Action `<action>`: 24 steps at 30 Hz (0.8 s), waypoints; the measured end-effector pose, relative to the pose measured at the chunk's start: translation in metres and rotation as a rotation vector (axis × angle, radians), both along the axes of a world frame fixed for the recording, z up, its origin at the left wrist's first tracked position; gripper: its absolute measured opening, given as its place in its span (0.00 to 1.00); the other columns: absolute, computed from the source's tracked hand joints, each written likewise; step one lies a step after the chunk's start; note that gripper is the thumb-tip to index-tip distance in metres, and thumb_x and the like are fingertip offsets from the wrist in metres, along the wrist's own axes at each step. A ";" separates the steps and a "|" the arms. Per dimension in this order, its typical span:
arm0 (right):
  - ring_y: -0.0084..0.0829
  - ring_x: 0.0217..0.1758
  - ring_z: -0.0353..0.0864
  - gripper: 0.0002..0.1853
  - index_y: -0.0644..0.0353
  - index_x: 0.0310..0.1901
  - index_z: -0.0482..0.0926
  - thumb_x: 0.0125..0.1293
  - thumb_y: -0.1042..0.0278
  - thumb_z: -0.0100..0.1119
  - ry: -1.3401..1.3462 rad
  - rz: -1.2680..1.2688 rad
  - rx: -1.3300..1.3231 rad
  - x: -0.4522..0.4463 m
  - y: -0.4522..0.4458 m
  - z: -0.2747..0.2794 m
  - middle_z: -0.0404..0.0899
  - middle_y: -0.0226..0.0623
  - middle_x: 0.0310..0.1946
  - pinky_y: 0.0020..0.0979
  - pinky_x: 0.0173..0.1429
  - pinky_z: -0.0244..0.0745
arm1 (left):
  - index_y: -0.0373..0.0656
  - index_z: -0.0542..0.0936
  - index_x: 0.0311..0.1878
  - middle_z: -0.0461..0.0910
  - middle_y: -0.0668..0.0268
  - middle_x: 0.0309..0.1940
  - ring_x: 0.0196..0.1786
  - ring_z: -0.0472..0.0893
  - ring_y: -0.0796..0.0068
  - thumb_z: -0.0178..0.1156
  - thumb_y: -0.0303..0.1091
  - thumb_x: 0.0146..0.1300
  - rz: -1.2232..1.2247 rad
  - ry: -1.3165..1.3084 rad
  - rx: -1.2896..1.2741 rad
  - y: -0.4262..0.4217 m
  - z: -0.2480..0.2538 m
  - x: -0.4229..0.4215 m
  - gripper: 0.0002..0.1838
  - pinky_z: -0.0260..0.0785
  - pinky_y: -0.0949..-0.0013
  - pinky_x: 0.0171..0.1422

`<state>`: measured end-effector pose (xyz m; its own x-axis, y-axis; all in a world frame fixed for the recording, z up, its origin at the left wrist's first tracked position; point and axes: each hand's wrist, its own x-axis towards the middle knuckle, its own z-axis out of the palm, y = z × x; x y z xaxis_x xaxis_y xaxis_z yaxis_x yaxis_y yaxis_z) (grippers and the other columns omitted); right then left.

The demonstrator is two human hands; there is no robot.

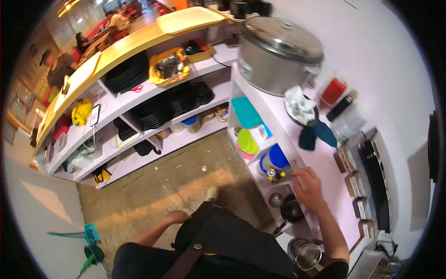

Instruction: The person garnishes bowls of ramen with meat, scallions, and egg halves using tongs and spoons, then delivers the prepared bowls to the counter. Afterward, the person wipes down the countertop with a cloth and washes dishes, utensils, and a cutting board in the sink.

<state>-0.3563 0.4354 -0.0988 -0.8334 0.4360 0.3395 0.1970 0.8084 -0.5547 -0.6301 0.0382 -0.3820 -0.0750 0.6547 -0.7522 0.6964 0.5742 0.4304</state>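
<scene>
My right hand (pixel 308 187) is at the edge of the pale counter (pixel 320 172), above the shelf with a blue-lidded tub (pixel 275 158) and small bottles (pixel 277 175). Its fingers are bent; whether they hold anything is too small to tell. Near my dark apron (pixel 223 237), my left hand (pixel 178 217) hangs low over the floor, its fingers mostly hidden. A steel strainer (pixel 306 254) stands below my right forearm. Farther back on the counter are a large rice cooker (pixel 281 56), a bowl with crumpled white material (pixel 301 106) and a dark teal cloth (pixel 317 136).
Curved shelves hold black plates (pixel 127 74), a yellow basket (pixel 172 67) and a yellow bag (pixel 82 112). Small boxes (pixel 355 184) line the wall at right. A green dustpan (pixel 94 254) is at lower left. A person (pixel 58 67) is beyond the counter.
</scene>
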 end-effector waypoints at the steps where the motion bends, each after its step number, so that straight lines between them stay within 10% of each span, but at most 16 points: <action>1: 0.43 0.40 0.76 0.11 0.63 0.39 0.75 0.52 0.79 0.58 0.012 0.031 -0.082 -0.033 -0.009 -0.015 0.75 0.43 0.36 0.36 0.45 0.71 | 0.47 0.79 0.50 0.78 0.49 0.46 0.54 0.74 0.52 0.41 0.58 0.64 0.238 -0.086 -0.161 -0.002 0.048 0.000 0.28 0.63 0.55 0.60; 2: 0.42 0.40 0.76 0.10 0.63 0.39 0.75 0.53 0.78 0.58 0.057 0.111 -0.108 -0.066 -0.015 -0.034 0.75 0.43 0.36 0.35 0.45 0.72 | 0.48 0.77 0.53 0.77 0.48 0.48 0.57 0.73 0.51 0.40 0.60 0.64 0.491 -0.134 -0.303 0.000 0.106 0.000 0.30 0.61 0.55 0.62; 5: 0.40 0.38 0.78 0.08 0.62 0.38 0.75 0.54 0.77 0.58 0.000 0.222 -0.263 -0.171 -0.047 -0.079 0.76 0.41 0.34 0.34 0.42 0.72 | 0.47 0.72 0.59 0.76 0.47 0.49 0.60 0.70 0.49 0.40 0.59 0.64 0.879 0.062 0.002 -0.048 -0.074 0.019 0.30 0.61 0.56 0.63; 7: 0.38 0.37 0.78 0.09 0.61 0.38 0.76 0.54 0.77 0.57 0.151 0.312 -0.386 -0.245 -0.069 -0.121 0.75 0.42 0.32 0.34 0.40 0.73 | 0.47 0.70 0.61 0.75 0.46 0.51 0.60 0.70 0.49 0.42 0.58 0.64 0.722 0.084 0.200 -0.046 -0.080 -0.038 0.30 0.61 0.56 0.63; 11: 0.41 0.38 0.78 0.09 0.63 0.38 0.77 0.54 0.77 0.56 0.142 0.351 -0.284 -0.383 -0.055 -0.152 0.77 0.42 0.32 0.35 0.43 0.72 | 0.46 0.67 0.63 0.73 0.45 0.53 0.59 0.70 0.48 0.44 0.56 0.64 0.375 0.101 0.553 -0.011 -0.066 -0.142 0.31 0.62 0.56 0.62; 15: 0.35 0.34 0.78 0.09 0.62 0.39 0.78 0.54 0.77 0.55 0.288 0.199 -0.162 -0.520 0.047 -0.156 0.78 0.42 0.30 0.33 0.42 0.73 | 0.47 0.71 0.60 0.72 0.44 0.53 0.54 0.73 0.45 0.53 0.47 0.61 0.764 0.207 0.190 0.049 0.084 -0.219 0.25 0.67 0.54 0.56; 22: 0.54 0.41 0.76 0.13 0.68 0.42 0.77 0.52 0.75 0.53 0.238 -0.012 0.283 -0.687 0.231 -0.112 0.78 0.55 0.37 0.43 0.51 0.71 | 0.43 0.73 0.57 0.76 0.43 0.45 0.48 0.76 0.43 0.56 0.40 0.60 1.072 0.411 0.437 0.038 0.073 -0.261 0.22 0.69 0.53 0.52; 24: 0.52 0.47 0.76 0.17 0.67 0.44 0.76 0.50 0.75 0.55 -0.187 -0.045 0.143 -0.734 0.258 -0.111 0.75 0.58 0.44 0.44 0.52 0.71 | 0.42 0.73 0.56 0.77 0.44 0.45 0.49 0.77 0.46 0.57 0.40 0.60 1.181 0.420 0.335 0.032 0.056 -0.245 0.22 0.69 0.55 0.52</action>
